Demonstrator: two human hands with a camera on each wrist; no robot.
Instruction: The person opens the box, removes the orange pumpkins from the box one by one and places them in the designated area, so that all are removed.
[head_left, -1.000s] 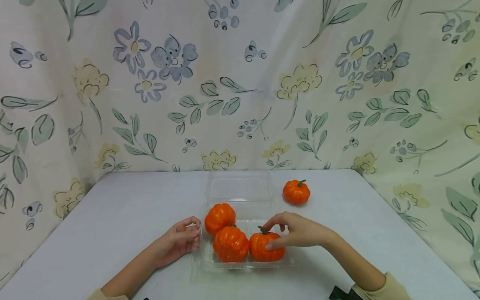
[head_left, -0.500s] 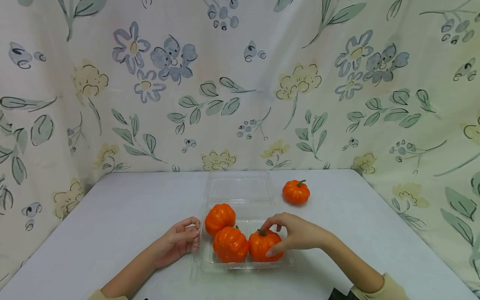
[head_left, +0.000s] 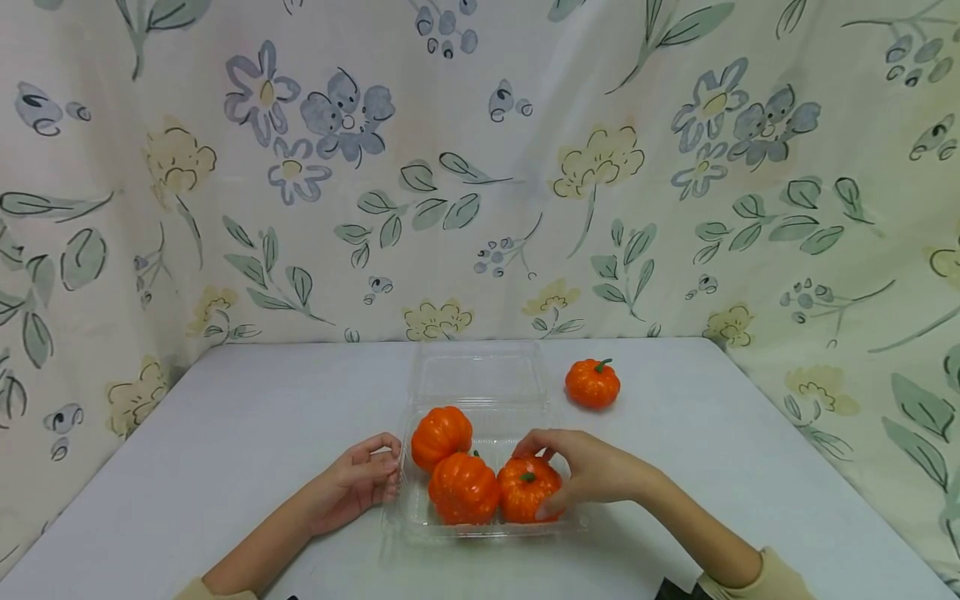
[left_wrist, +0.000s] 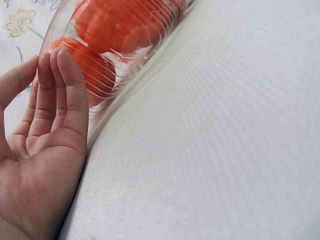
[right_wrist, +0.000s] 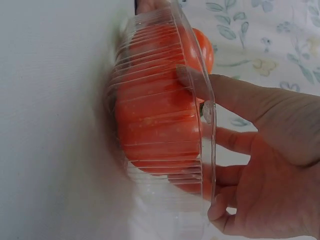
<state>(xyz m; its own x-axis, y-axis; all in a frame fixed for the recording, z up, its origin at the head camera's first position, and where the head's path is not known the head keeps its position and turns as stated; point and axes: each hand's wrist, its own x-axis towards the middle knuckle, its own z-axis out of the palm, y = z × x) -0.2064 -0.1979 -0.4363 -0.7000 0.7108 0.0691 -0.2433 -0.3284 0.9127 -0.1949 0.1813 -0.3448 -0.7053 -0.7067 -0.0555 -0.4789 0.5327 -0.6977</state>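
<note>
A clear plastic clamshell container (head_left: 487, 531) lies with its lid laid back, holding three orange toy pumpkins. My right hand (head_left: 596, 468) grips the front-right pumpkin (head_left: 520, 500), thumb at its near side and fingers over its far side; its green stem tilts toward me. Beside it sits the front-left pumpkin (head_left: 463, 490), with the back-left pumpkin (head_left: 441, 439) behind. In the right wrist view, the thumb reaches over the container's rim. My left hand (head_left: 362, 485) rests by the container's left wall; in the left wrist view its fingers (left_wrist: 72, 82) are fairly straight against the clear side.
Another orange pumpkin (head_left: 592, 384) with a green stem stands on the white table (head_left: 285, 400), right of the raised lid (head_left: 480, 375). A floral cloth (head_left: 465, 167) hangs behind the table and along its sides.
My right hand has turned the front-right pumpkin, so its stem has moved from the top toward me. The hand has shifted slightly left and lower; my left hand has stayed still.
</note>
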